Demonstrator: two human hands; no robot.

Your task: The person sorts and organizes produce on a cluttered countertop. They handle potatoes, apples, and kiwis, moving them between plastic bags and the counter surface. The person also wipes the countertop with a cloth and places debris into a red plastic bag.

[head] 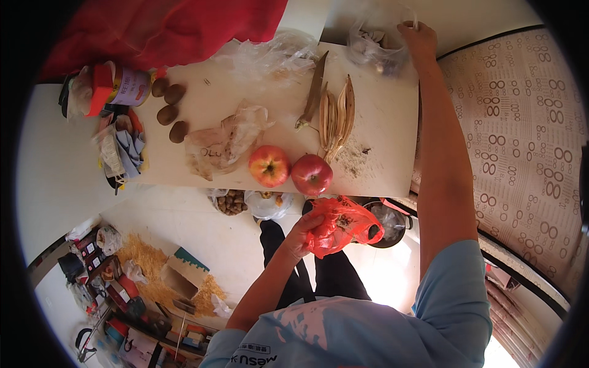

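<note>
Below the table's front edge, my left hand [304, 232] grips a thin red plastic bag [338, 227] with dark crumbly bits on it. My right hand [421, 40], reaching to the table's far right corner, has its fingers on the upper edge of a clear plastic bag [377, 46]. Contents of that bag are hard to make out. Two red apples [270, 166] sit side by side at the front edge. Dried split seed pods [338, 117] lie behind them, next to a long dark dried pod [315, 89]. Pale debris [354, 158] is scattered to their right.
Several kiwifruit [168, 114], a lidded tin [131, 86] and a crumpled plastic bag [228, 142] occupy the table [391, 138]. More clear plastic [280, 53] lies at the back. A bag of brown nuts [231, 202] and a dark pot [389, 225] stand below; yellowish grain [138, 257] covers some floor.
</note>
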